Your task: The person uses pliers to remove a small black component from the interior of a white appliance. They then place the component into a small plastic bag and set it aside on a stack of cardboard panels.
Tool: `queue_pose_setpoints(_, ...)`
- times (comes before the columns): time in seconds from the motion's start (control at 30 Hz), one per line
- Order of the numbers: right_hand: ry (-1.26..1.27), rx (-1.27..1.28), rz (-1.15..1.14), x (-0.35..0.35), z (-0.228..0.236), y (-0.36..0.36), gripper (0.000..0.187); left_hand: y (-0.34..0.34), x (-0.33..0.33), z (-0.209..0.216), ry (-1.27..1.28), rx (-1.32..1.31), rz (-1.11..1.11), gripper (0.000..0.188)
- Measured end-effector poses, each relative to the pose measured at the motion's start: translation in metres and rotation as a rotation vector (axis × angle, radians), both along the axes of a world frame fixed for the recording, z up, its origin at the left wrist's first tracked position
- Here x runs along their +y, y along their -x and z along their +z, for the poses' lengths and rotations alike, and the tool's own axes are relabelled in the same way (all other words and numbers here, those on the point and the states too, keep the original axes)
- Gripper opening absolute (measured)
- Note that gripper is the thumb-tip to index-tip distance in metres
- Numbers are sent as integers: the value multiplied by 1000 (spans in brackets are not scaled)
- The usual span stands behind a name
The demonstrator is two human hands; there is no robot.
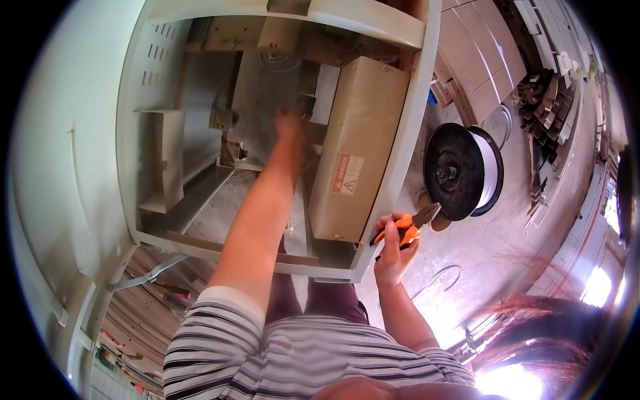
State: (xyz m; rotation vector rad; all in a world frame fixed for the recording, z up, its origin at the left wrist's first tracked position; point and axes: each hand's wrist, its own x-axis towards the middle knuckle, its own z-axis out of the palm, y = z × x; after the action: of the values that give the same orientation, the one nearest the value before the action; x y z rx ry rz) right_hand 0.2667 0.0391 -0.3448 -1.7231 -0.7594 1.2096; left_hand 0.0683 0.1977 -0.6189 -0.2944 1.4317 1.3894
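Note:
My left arm reaches deep into a grey-green metal cabinet [393, 180] that stands open in front of me. Inside, my left hand [289, 123] has its fingers curled beside a small dark block [306, 104]; what they close on is too dim to make out. A beige box-shaped cover [363, 133] with a warning label [347, 175] lies to the right of that arm. Outside the cabinet's right edge, my right hand [396, 257] is closed round a pair of pliers [408, 229] with orange and black handles, its metal jaws pointing up and right.
A black spool [445, 175] wound with white material stands on the floor to the right. Brown flat panels [480, 50] and a heap of dark metal pieces [547, 110] lie beyond. A metal stay [148, 273] runs by the cabinet's lower left. Inside left is a bent metal bracket [172, 160].

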Motion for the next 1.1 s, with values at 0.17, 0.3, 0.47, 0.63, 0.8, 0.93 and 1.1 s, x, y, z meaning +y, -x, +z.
queue_pose_setpoints(0.17, 18, 0, 32, 2, 0, -4, 20, 5, 7, 4, 1, 56, -14, 52)
queue_pose_setpoints(0.3, -7, -18, 49, 1, -1, -4, 20, 3, 5, -4, -14, 113, 7, 51)
queue_pose_setpoints(0.47, -60, 24, 18, 0, -7, -4, 19, -7, 4, 1, -69, 108, 92, 48)
queue_pose_setpoints(0.63, -21, 13, 17, 2, -6, -2, 20, -11, 1, -3, -63, 34, 139, 43)
queue_pose_setpoints(0.8, -40, -21, 67, -1, -3, -5, 21, -5, -7, -45, -219, -61, 55, 34)
queue_pose_setpoints(0.93, -27, -42, 40, 0, -7, -4, 20, -9, -2, -43, -155, -155, 23, 32)
queue_pose_setpoints(1.1, -31, -13, 58, 8, -2, 3, 18, 7, -15, -89, -221, 395, -197, 32)
